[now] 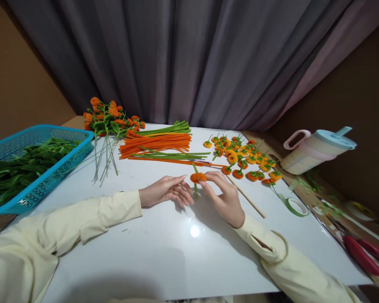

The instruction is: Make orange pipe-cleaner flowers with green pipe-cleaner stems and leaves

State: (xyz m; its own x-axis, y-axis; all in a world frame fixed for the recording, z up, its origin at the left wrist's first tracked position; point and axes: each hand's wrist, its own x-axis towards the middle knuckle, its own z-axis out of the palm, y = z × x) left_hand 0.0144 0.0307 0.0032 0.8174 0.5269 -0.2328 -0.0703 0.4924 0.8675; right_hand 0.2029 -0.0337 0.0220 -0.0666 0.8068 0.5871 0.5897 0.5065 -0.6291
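Between the fingertips of my right hand (225, 198) is an orange pipe-cleaner flower head (197, 178), held above the table. Green pipe-cleaner ends stick out above and below it. Just to its left, my left hand (169, 191) has its fingers apart and holds nothing; whether a fingertip brushes the flower I cannot tell. Beyond the hands lie a bundle of orange pipe cleaners (158, 141) and green pipe cleaners (173, 155). Several finished orange and yellow flower heads (240, 155) are spread out at the back right. A thin wooden stick (248, 198) lies beside my right hand.
A blue basket (60, 174) of green leaf pieces stands at the left. Stemmed orange flowers (113, 111) are heaped at the back left. On the right are green tape (297, 207), a lidded tumbler (316, 151) and red-handled pliers (363, 255). A grey curtain (164, 59) hangs behind.
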